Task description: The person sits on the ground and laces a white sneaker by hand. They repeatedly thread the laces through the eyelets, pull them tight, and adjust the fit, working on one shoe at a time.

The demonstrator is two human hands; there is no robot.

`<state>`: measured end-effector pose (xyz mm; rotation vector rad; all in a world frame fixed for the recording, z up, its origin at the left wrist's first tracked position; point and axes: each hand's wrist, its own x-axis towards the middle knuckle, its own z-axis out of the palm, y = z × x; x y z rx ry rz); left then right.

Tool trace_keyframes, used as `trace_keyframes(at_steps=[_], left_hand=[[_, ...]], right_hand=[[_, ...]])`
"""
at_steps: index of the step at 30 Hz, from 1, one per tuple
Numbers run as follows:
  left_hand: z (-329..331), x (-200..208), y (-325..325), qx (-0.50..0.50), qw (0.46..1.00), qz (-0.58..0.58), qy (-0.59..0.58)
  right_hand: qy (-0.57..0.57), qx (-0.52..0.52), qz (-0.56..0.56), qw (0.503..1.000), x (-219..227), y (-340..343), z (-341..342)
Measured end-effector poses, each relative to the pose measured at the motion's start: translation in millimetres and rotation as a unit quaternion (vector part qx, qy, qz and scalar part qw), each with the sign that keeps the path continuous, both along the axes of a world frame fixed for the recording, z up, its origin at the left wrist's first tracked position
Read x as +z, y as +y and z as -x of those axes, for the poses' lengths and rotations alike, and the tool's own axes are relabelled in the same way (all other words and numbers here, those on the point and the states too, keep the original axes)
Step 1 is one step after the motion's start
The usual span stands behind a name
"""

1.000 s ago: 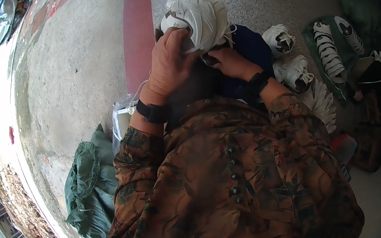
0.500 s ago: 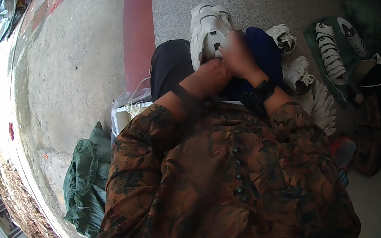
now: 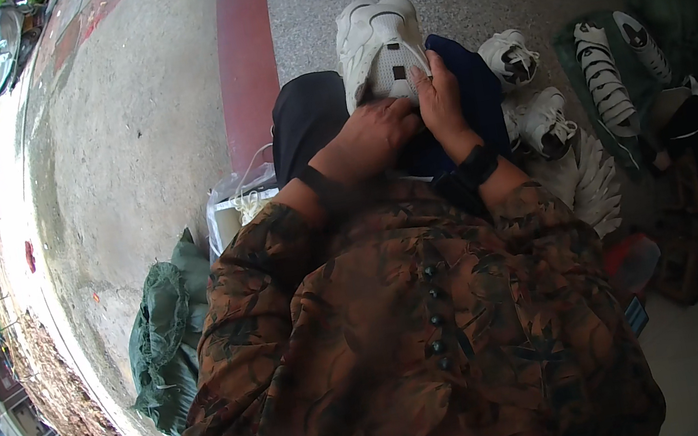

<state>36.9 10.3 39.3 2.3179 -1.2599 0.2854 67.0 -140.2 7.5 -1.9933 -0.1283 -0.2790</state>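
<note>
A white sneaker (image 3: 378,33) with two small dark squares on its tongue rests over my lap, its toe pointing away from me. My left hand (image 3: 374,132) is at the shoe's near end, fingers curled against the opening; the fingertips are partly hidden. On the right flank of the sneaker, my right hand (image 3: 441,103) grips it with the thumb up along the edge of the tongue. Whether a lace lies between the left fingers is too small to make out.
Two laced white shoes (image 3: 544,128) stand by my right knee, beside a row of white shoe pieces (image 3: 588,183). Farther right, stacked white pieces (image 3: 604,78) lie on green cloth. At left are a plastic-lined box (image 3: 224,216) with white laces and a green sack (image 3: 167,332).
My right hand has moved from over the tongue to the sneaker's right side, uncovering the lower dark square. My left hand has turned, with its back now facing up. The view has shifted slightly.
</note>
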Motion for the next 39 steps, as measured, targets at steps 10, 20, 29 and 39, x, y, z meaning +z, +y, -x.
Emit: trace_keyframes(at_steps=[10, 20, 29, 39], left_hand=[[-13, 53, 3, 0.105, 0.982, 0.146, -0.057], [-45, -55, -3, 0.29, 0.942, 0.136, 0.096], [-2, -8, 33, 0.259, 0.923, 0.207, 0.194], [33, 19, 41, -0.011, 0.947, -0.037, 0.32]], right_hand=[[-0.062, -0.053, 0.179, 0.981, 4, 15, 2], [0.046, 0.038, 0.107, 0.992, -14, 10, -9], [0.085, 0.189, 0.157, 0.966, 49, -47, 30], [-0.066, 0.369, 0.238, 0.896, 36, -69, 76]])
